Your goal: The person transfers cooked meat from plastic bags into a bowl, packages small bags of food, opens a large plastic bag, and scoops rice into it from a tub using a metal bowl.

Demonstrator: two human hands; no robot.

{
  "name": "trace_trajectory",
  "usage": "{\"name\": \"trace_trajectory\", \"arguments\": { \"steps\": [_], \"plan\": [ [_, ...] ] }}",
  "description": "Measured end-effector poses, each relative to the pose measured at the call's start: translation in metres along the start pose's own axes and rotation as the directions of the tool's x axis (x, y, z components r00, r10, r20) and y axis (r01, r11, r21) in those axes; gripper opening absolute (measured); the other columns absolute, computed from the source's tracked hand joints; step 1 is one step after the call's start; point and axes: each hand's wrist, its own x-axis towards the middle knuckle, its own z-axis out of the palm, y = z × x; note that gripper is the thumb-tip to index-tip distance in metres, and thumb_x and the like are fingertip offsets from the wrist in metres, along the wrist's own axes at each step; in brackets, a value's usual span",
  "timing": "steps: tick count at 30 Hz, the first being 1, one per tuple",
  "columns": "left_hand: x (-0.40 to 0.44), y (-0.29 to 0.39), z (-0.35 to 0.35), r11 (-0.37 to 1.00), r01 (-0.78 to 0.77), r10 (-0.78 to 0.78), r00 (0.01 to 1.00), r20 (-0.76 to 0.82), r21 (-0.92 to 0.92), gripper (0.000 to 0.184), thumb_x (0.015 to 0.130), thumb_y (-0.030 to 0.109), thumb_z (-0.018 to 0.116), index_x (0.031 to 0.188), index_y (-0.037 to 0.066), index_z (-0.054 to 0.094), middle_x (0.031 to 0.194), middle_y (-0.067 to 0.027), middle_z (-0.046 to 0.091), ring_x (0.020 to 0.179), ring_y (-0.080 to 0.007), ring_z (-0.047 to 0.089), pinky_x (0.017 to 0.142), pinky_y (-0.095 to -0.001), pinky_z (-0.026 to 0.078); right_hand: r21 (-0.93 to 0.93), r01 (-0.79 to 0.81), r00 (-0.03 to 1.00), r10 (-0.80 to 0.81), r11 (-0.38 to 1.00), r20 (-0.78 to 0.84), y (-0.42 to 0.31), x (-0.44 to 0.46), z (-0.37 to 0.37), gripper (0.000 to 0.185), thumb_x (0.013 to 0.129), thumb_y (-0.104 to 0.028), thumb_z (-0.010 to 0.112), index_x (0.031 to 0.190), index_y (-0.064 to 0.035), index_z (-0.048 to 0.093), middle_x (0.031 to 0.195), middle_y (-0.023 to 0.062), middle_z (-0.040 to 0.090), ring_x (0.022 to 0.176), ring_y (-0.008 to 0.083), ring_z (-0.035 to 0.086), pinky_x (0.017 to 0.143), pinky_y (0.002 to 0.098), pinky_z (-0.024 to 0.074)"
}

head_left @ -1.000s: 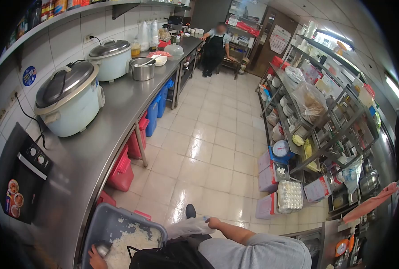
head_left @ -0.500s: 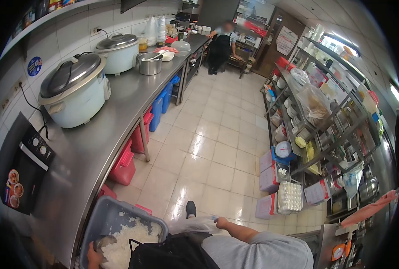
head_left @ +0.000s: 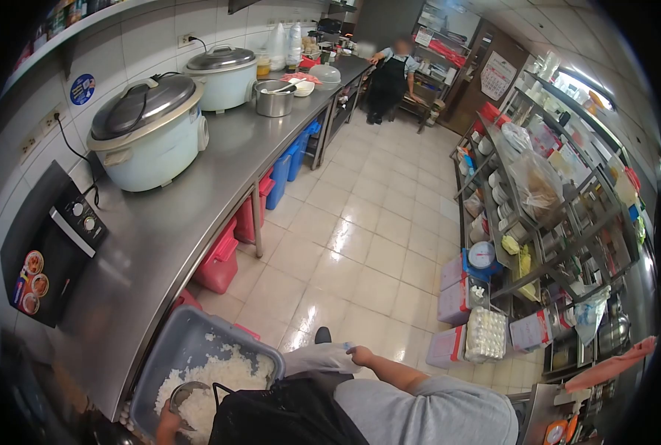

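A grey plastic tub (head_left: 151, 363) at the lower left holds loose white cooked rice (head_left: 230, 371). My left hand (head_left: 169, 424) is closed on the rim of a round metal bowl (head_left: 186, 400), which is tilted into the rice near the tub's left side. On the other side of my dark apron, my right hand (head_left: 359, 356) grips the edge of a whitish plastic bag (head_left: 317, 360). The bag hangs just right of the tub, and its lower part goes out of sight behind my apron.
A steel counter (head_left: 175, 222) runs along the left, bearing two large rice cookers (head_left: 149, 148) and a metal pot (head_left: 273, 102). Beneath it stand red and blue bins (head_left: 218, 259). Shelving and egg trays (head_left: 486, 335) line the right. A co-worker (head_left: 392, 78) is at the far end.
The view has shifted slightly, so most things appear farther right and higher. My left hand has moved the bowl within the rice, nearer to me. My right hand still holds the bag.
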Motion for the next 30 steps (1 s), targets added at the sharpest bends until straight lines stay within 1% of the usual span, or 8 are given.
{"name": "trace_trajectory", "arguments": {
  "steps": [4, 7, 13, 16, 20, 23, 24, 30],
  "plan": [
    [-0.052, 0.024, 0.006, 0.989, 0.068, -0.057, 0.995, 0.085, -0.129, 0.057, 0.075, -0.008, 0.057, 0.129, 0.009, 0.049, 0.103, -0.0123, 0.063, 0.089, -0.0231, 0.062, 0.069, -0.0334, 0.051, -0.018, 0.021, 1.0, -0.021, 1.0, 0.024, 0.0, 0.007, 0.011, 0.047, 0.068, -0.006, 0.048, 0.108, -0.0154, 0.07, 0.106, 0.0169, 0.067, 0.101, 0.0325, 0.062, 0.092, 0.0383, 0.0473],
    [-0.018, -0.034, 0.02, 0.973, -0.227, 0.227, 0.974, 0.017, -0.033, 0.052, 0.077, 0.0, 0.065, 0.127, 0.007, 0.05, 0.105, -0.01, 0.063, 0.092, -0.0197, 0.061, 0.078, -0.0318, 0.05, -0.041, 0.027, 0.999, -0.025, 0.999, 0.035, 0.001, 0.009, 0.016, 0.048, 0.067, -0.006, 0.048, 0.109, -0.0152, 0.07, 0.106, 0.0169, 0.067, 0.101, 0.0324, 0.062, 0.092, 0.0383, 0.0472],
    [-0.044, -0.018, 0.038, 0.947, -0.265, 0.284, 0.955, 0.088, -0.18, 0.05, 0.078, 0.008, 0.07, 0.124, 0.006, 0.053, 0.107, -0.0085, 0.064, 0.095, -0.0174, 0.06, 0.084, -0.0304, 0.047, -0.108, 0.052, 0.996, -0.045, 0.993, 0.071, -0.002, 0.012, 0.008, 0.051, 0.064, -0.005, 0.049, 0.11, -0.0143, 0.069, 0.107, 0.0171, 0.066, 0.102, 0.0327, 0.062, 0.092, 0.0384, 0.0474],
    [0.006, -0.066, 0.05, 0.881, -0.444, 0.456, 0.889, 0.041, -0.164, 0.072, 0.06, -0.013, 0.052, 0.13, 0.006, 0.048, 0.102, -0.0117, 0.064, 0.09, -0.0228, 0.063, 0.073, -0.031, 0.053, -0.099, 0.082, 0.997, -0.08, 0.992, 0.022, -0.006, 0.015, 0.0, 0.05, 0.064, -0.005, 0.049, 0.109, -0.0133, 0.07, 0.103, 0.0186, 0.067, 0.1, 0.0335, 0.062, 0.092, 0.0388, 0.0475],
    [-0.03, -0.03, 0.045, 0.923, -0.367, 0.381, 0.911, 0.158, -0.116, 0.073, 0.06, -0.013, 0.052, 0.13, 0.006, 0.047, 0.099, -0.0152, 0.064, 0.077, -0.0258, 0.066, 0.061, -0.0361, 0.055, -0.107, 0.08, 0.994, -0.088, 0.991, -0.067, -0.016, 0.019, -0.012, 0.052, 0.066, -0.003, 0.049, 0.113, -0.0118, 0.067, 0.106, 0.0238, 0.063, 0.101, 0.0378, 0.06, 0.092, 0.0403, 0.0473],
    [-0.02, -0.045, 0.045, 0.942, -0.307, 0.33, 0.918, 0.218, -0.134, 0.075, 0.059, -0.013, 0.052, 0.132, 0.006, 0.046, 0.098, -0.0163, 0.064, 0.072, -0.0266, 0.065, 0.059, -0.0361, 0.055, -0.03, -0.006, 0.992, 0.002, 1.0, -0.129, -0.039, 0.014, -0.031, 0.057, 0.071, -0.002, 0.05, 0.127, -0.0121, 0.056, 0.129, 0.0286, 0.044, 0.105, 0.0421, 0.057, 0.095, 0.0428, 0.0459],
    [-0.013, -0.055, 0.047, 0.941, -0.25, 0.302, 0.923, 0.238, -0.227, 0.075, 0.06, -0.012, 0.053, 0.132, 0.004, 0.046, 0.099, -0.0164, 0.064, 0.073, -0.0258, 0.065, 0.06, -0.0359, 0.055, -0.035, 0.007, 0.985, -0.013, 0.999, -0.173, -0.051, 0.011, -0.042, 0.059, 0.073, -0.001, 0.049, 0.131, -0.0126, 0.052, 0.132, 0.0284, 0.041, 0.107, 0.0429, 0.056, 0.095, 0.0437, 0.046],
    [-0.04, -0.039, 0.046, 0.985, -0.058, 0.086, 0.981, 0.173, -0.162, 0.062, 0.062, -0.007, 0.057, 0.124, -0.002, 0.051, 0.097, -0.017, 0.066, 0.074, -0.0264, 0.066, 0.062, -0.0361, 0.054, -0.085, 0.243, 0.857, -0.255, 0.966, -0.449, -0.121, 0.02, -0.109, 0.07, 0.071, 0.01, 0.044, 0.138, -0.0118, 0.041, 0.136, 0.0285, 0.036, 0.111, 0.0468, 0.05, 0.092, 0.0461, 0.0464]
  ]
}}
